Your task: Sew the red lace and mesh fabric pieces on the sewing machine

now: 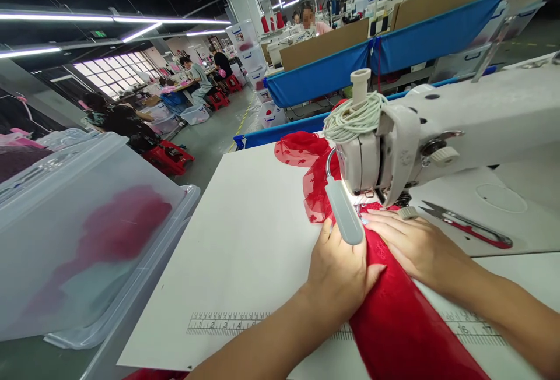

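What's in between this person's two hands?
Red fabric lies between the left hand and the right hand, as the head view shows.

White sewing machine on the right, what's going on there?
A person's left hand and right hand rest on a strip of glossy red fabric, one toward each edge, at the working end of the white sewing machine. Sheer red fabric lies bunched farther back on the white tabletop. Red-handled metal snips lie untouched to the right. Whether the machine's running isn't clear.
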A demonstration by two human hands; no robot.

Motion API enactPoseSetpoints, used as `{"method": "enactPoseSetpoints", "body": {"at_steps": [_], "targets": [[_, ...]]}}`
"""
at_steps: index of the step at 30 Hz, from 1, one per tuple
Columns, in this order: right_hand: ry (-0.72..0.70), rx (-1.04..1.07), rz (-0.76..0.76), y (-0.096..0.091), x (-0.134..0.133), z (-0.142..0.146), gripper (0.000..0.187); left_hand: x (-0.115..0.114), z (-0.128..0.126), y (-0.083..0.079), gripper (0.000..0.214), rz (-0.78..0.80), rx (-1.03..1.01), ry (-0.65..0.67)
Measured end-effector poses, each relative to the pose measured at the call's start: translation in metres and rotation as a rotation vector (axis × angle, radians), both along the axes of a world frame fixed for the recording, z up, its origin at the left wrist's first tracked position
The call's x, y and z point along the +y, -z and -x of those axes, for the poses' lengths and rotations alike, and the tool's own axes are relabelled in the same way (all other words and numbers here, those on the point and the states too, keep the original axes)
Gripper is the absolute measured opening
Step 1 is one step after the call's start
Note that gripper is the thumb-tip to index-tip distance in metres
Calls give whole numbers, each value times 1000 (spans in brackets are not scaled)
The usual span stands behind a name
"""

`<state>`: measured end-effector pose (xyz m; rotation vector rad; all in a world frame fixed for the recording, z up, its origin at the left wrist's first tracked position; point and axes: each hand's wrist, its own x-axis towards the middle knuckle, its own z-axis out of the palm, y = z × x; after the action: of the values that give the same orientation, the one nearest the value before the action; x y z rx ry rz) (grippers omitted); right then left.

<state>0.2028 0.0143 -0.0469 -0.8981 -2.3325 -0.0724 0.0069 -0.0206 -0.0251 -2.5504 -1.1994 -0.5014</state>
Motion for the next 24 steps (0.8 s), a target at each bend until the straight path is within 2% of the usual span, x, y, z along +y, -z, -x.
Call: {"method": "enactPoseSetpoints", "body": {"at_steps": [3,7,10,12,14,15,18,21,22,24], "targets": [[9,14,22,3,1,-1,42,4,3,-4,40,55,-60,15],[-12,10,-38,1,2,-1,40,27,18,-14,24,178,-216,-69],[-19,28,-114,-5,3,-4,34,36,26,-28,28,349,-128,-158],[-34,67,-125,-11,1,-6,30,26,23,-42,38,470,39,-287],[-95,103,-112,-19,-5,-6,29,4,16,-56,45,563,197,-431],[-149,115,-88,-25,-9,-3,29,-8,13,-63,44,605,261,-462],[-306,87,74,-41,-24,14,32,-34,13,-77,29,683,328,-373],[-260,20,173,-45,-33,40,37,-26,32,-81,14,699,87,-315],[-216,0,175,-43,-34,47,36,-16,40,-81,14,687,-50,-347],[-159,-30,130,-35,-35,59,32,7,55,-77,22,617,-200,-414]]}}
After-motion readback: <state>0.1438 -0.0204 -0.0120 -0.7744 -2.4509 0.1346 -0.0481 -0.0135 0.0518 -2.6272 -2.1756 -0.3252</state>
